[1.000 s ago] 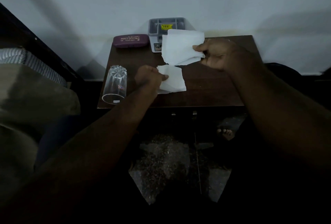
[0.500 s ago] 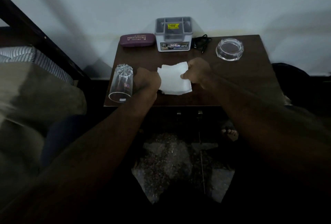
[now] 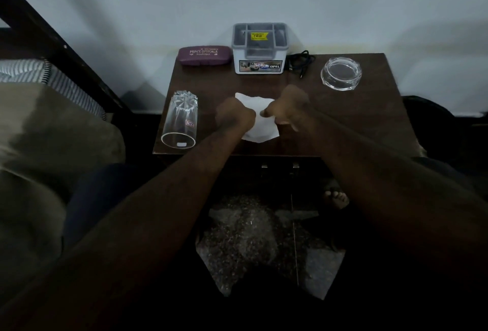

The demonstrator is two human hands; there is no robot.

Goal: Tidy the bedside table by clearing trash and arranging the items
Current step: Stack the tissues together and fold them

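Observation:
A white paper tissue [image 3: 260,121] lies near the front middle of the dark wooden bedside table [image 3: 356,119]. My left hand [image 3: 233,115] grips its left side with curled fingers. My right hand [image 3: 289,107] pinches its right side. The two hands are close together over the tissue, which looks bunched between them. Part of the tissue is hidden under the hands.
A clear drinking glass [image 3: 181,121] lies on its side at the table's front left. At the back stand a maroon spectacle case [image 3: 204,55], a grey organiser box [image 3: 260,49], a black cable [image 3: 301,62] and a glass ashtray [image 3: 341,73]. A bed [image 3: 39,124] is on the left.
My right hand brought the lifted tissue down from the back of the table onto the one under my left hand. Both hands have closed in and gathered the paper together.

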